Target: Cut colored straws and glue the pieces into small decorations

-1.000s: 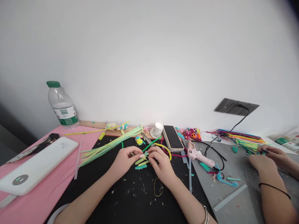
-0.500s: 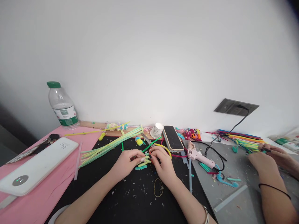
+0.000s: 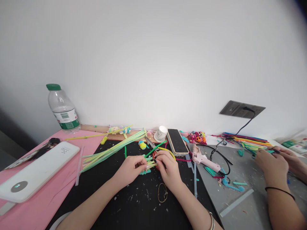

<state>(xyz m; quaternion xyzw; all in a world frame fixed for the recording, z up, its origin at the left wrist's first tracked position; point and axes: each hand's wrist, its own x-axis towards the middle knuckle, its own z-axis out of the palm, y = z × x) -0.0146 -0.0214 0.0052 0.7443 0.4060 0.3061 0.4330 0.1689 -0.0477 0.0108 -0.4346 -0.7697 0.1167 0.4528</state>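
Observation:
My left hand (image 3: 133,168) and my right hand (image 3: 167,163) meet over the black mat (image 3: 134,204). Between their pinched fingertips is a short yellow-green pipe cleaner (image 3: 151,164), gripped at either end. Its exact shape is partly covered by my fingers. Under it lie turquoise pipe cleaner pieces (image 3: 145,172). Just beyond my hands are a green pipe cleaner (image 3: 155,149), pliers (image 3: 150,142) with red handles partly behind my right hand, and a small yellow-and-blue fuzzy piece (image 3: 143,145).
A bundle of pale green pipe cleaners (image 3: 115,150) lies left. A paper cup (image 3: 160,134), phone (image 3: 177,142) and pink glue gun (image 3: 205,161) stand behind and right. Left are a power bank (image 3: 40,171) and bottle (image 3: 63,110). A co-worker's hands (image 3: 273,163) work at right.
My left fingers have curled in more and moved slightly down and left along the yellow-green pipe cleaner. The co-worker's hands have shifted and now hold a turquoise piece.

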